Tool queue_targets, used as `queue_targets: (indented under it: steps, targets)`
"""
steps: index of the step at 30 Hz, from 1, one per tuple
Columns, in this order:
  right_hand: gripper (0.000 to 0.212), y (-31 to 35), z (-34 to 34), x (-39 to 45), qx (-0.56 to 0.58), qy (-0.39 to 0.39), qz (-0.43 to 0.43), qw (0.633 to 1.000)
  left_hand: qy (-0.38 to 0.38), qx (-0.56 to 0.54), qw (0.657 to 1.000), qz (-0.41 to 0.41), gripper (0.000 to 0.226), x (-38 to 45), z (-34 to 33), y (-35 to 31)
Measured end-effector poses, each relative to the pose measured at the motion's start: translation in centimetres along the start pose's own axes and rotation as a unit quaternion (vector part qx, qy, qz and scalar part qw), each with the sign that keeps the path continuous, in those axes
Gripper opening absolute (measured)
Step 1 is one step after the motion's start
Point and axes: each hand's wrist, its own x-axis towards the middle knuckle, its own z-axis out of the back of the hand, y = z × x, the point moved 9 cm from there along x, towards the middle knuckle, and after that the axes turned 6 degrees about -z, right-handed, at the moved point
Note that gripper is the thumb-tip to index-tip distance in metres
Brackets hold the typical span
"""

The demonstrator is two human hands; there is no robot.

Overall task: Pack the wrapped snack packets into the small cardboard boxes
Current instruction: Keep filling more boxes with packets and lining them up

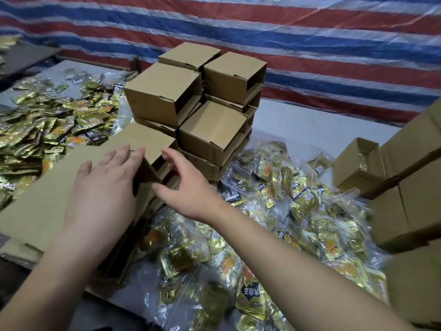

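- Hanging behind everything, we see a red, white and blue striped plastic tarpaulin [310, 44].
- We find gold foil-wrapped snack packets [274, 223] heaped in clear plastic at the right, with a second loose gold heap [47, 120] on the far left.
- Small brown cardboard boxes [191, 103] stand stacked at the centre, their open ends facing right.
- Our left hand [105, 187] lies flat, fingers straight, on top of a brown cardboard box [133, 149] in front of the stack.
- Our right hand [183, 185] curls thumb and fingers at that box's open end flap; we cannot tell if it grips.
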Motion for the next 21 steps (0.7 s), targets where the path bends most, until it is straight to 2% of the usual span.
queue_targets:
  steps: [2, 4, 6, 10, 12, 14, 18, 21]
  targets:
    - [0.079, 2.9, 1.0, 0.2, 0.033, 0.002, 0.029, 0.999, -0.027, -0.039, 0.997, -0.054, 0.087, 0.1, 2.5, -2.5]
    - [0.072, 5.0, 3.9, -0.3, 0.018, -0.049, 0.052, 0.997, -0.049, -0.094, 0.989, -0.107, 0.093, 0.2, 5.0, -5.3]
    - [0.059, 5.9, 7.6, -1.8, -0.068, -0.108, 0.054, 0.990, -0.054, -0.136, 0.978, -0.152, 0.091, 0.5, 6.8, -7.7]
    - [0.034, 5.0, 15.2, -6.6, -0.243, -0.203, 0.043, 0.948, -0.009, -0.211, 0.940, -0.269, 0.081, 2.2, 7.1, -13.7]
    - [0.023, 2.5, 18.1, -9.1, -0.296, -0.219, -0.010, 0.930, 0.008, -0.251, 0.916, -0.313, 0.068, 2.8, 5.8, -17.3]
    - [0.016, -1.5, 20.5, -11.5, -0.309, -0.231, -0.090, 0.918, 0.019, -0.256, 0.906, -0.337, 0.050, 3.4, 3.0, -20.5]
    - [0.013, -11.8, 23.2, -16.2, -0.302, -0.256, -0.249, 0.884, 0.107, -0.144, 0.920, -0.348, 0.029, 3.7, -6.6, -24.6]
    - [0.014, -19.5, 23.5, -20.3, -0.292, -0.264, -0.346, 0.852, 0.191, -0.156, 0.910, -0.334, 0.019, 2.5, -13.6, -26.8]
